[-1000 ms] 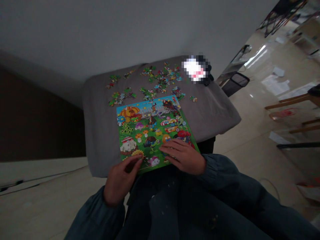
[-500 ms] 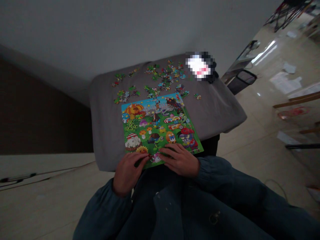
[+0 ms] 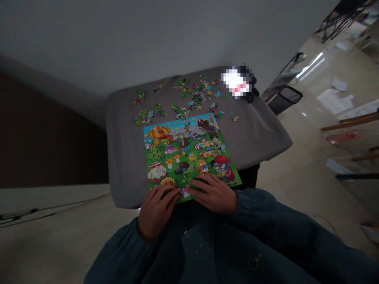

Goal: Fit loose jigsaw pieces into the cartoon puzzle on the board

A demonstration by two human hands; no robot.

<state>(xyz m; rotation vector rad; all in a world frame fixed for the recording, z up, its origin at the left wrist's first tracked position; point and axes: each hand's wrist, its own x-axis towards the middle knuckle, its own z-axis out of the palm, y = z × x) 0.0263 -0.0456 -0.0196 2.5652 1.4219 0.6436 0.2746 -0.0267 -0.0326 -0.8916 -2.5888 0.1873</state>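
Note:
A jigsaw puzzle board (image 3: 197,157) printed with cartoon plants and zombies on green lies on a grey cloth-covered table. My left hand (image 3: 156,207) rests on the board's near edge, left of the middle, its fingers stretched over the picture below a sunflower. Close beside it, my right hand (image 3: 213,194) lies with fingers spread on the same near edge. Between the two sets of fingertips shows a small pink and white figure (image 3: 185,192). Neither hand visibly holds a piece, though the left thumb is mostly hidden.
Loose jigsaw pieces (image 3: 197,96) lie in clusters beyond the board, against the wall side of the table (image 3: 248,134). At the far right corner is a blurred-out white and black object (image 3: 237,83). A dark bin (image 3: 286,98) stands on the floor to the right.
My left hand has shifted slightly right and nearer me. Its finger and thumb were pinched at the board's near edge; now the fingers lie flatter there. My right hand stays nearly in place.

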